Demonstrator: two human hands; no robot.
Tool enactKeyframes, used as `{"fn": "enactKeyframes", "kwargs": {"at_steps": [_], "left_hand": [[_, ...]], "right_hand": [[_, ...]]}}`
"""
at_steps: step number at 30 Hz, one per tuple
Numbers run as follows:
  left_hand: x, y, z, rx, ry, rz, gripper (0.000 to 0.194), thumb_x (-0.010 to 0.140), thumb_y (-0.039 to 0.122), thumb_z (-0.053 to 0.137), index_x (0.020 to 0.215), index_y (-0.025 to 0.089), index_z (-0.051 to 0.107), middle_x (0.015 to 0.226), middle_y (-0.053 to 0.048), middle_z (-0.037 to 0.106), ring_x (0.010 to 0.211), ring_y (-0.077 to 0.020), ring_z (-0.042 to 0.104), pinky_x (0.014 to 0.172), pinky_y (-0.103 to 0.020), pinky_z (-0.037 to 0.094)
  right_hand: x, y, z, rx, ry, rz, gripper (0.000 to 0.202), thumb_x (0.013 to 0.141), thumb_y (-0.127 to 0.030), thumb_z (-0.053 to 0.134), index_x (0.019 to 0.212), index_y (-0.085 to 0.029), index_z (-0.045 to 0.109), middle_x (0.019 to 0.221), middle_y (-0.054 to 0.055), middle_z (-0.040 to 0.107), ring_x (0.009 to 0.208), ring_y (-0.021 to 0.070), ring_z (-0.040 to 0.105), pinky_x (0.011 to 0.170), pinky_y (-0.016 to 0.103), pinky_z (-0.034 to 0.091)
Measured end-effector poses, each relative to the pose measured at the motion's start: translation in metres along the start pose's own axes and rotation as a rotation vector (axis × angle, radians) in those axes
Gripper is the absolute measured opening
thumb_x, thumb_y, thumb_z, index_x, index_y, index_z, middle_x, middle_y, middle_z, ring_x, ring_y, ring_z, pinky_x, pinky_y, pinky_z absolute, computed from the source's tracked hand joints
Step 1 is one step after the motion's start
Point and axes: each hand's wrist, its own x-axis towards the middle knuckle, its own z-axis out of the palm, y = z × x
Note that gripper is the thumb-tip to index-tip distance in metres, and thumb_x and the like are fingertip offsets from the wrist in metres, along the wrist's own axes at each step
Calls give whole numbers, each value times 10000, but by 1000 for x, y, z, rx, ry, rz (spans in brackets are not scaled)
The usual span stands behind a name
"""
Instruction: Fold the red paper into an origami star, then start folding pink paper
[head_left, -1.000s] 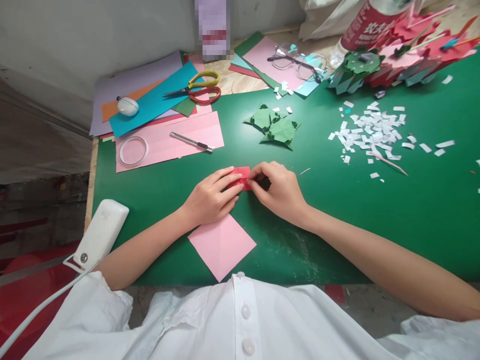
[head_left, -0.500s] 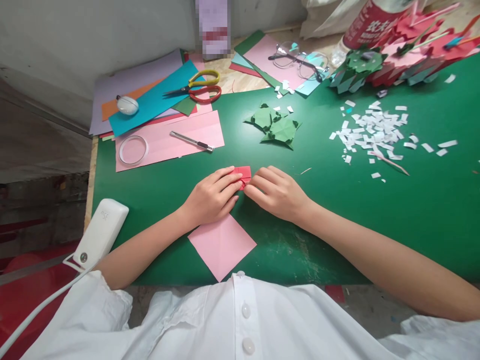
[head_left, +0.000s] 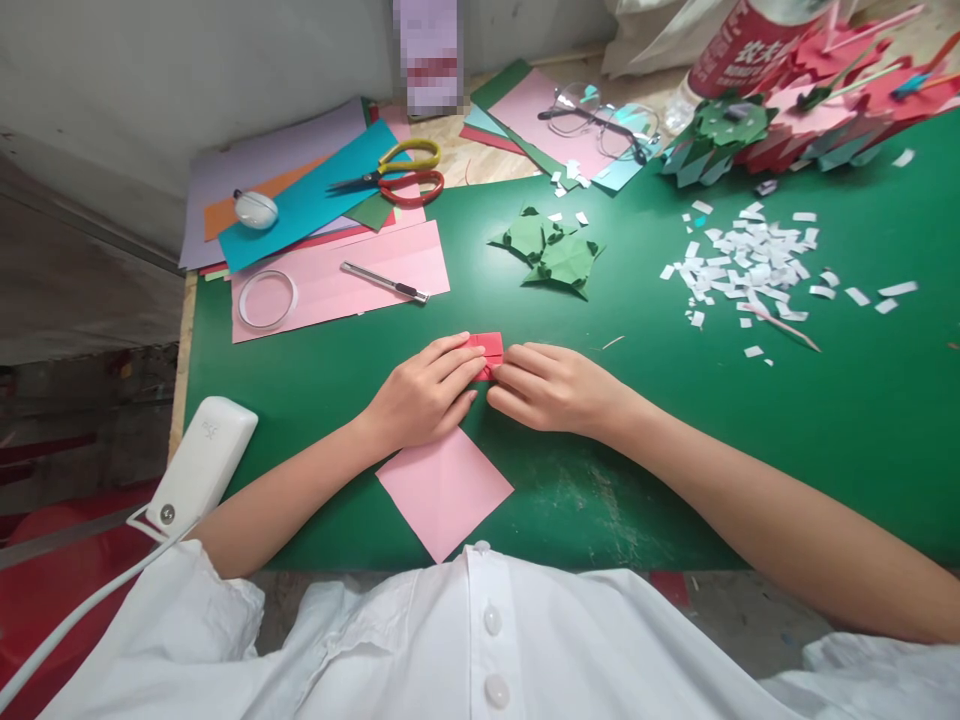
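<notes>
A: Where is the red folded paper (head_left: 490,343)?

B: It lies on the green counter (head_left: 675,430), just beyond the pink square (head_left: 446,500) and slightly to its right.

A: How are the hands placed?

B: The left hand (head_left: 420,398) is at the far corner of the pink square. Its fingers are rather straight, laid over the red folded paper and not curled around it. I suppose they press it flat, so that it does not slide. The right hand (head_left: 559,390) is beyond the pink square and to its right, with fingers bent at the free end of the paper, perhaps because the folds are easy to reach there.

A: Do these bent fingers pinch it?

B: I cannot tell, because the tips are not clearly visible.

A: What else is difficult to see?

B: The left part of the red folded paper is covered by the left hand, and so is the pink square's far corner. Far beyond the pink square, on its right, the bottle (head_left: 742,60) is cut by the upper border. The purple object (head_left: 433,45), straight beyond the square, is pixelated, so I cannot name it.
</notes>
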Motion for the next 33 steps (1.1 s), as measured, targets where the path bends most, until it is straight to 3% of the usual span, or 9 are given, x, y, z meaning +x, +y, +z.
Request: {"fn": "enactKeyframes", "kwargs": {"at_steps": [7, 11, 18, 22, 26, 33], "left_hand": [[3, 2, -4, 100, -23, 47, 311, 968, 183, 542, 1240, 67, 639, 1232, -182, 724, 1266, -318, 671, 1048, -474, 618], [3, 3, -5, 105, -68, 45, 332, 983, 176, 527, 1283, 89, 639, 1279, -172, 715, 1309, -303, 648, 1070, -466, 612], [8, 2, -8, 220, -15, 119, 255, 986, 172, 544, 1188, 94, 678, 1181, -134, 758, 1198, -271, 711, 988, -393, 653], [11, 3, -10, 241, 6, 152, 233, 945, 157, 611, 1137, 53, 692, 1147, -130, 764, 1145, -287, 727, 969, -372, 659], [11, 4, -10, 260, 6, 143, 227, 947, 151, 602, 1137, 64, 690, 1149, -117, 764, 1149, -278, 724, 979, -370, 654], [11, 5, -9, 265, -3, 119, 199, 979, 165, 554, 1102, 111, 702, 1144, -96, 770, 1153, -254, 727, 985, -373, 652]], "right_hand": [[-2, 0, -1, -92, 133, -64, 423, 1006, -88, 423, 604, -208, 474, 675, 22, 501, 684, 160, 376, 607, 293, 386], [-2, -1, -1, -38, 51, -29, 430, 1011, -98, 407, 599, -208, 456, 664, 21, 478, 672, 162, 359, 593, 301, 367], [-4, -3, -2, -67, 34, -30, 409, 1012, -102, 422, 625, -212, 489, 689, 27, 569, 673, 156, 408, 594, 299, 379], [-9, 3, -1, -38, 1, -39, 371, 1027, -143, 434, 686, -225, 555, 817, 14, 704, 771, 149, 531, 635, 295, 435], [-16, 11, 2, 87, -65, 84, 320, 1022, -186, 433, 752, -243, 595, 974, 5, 772, 906, 165, 618, 722, 331, 512], [-23, 19, 7, 33, 101, -50, 278, 977, -165, 511, 714, -235, 563, 1060, -29, 798, 918, 156, 659, 701, 309, 555]]}}
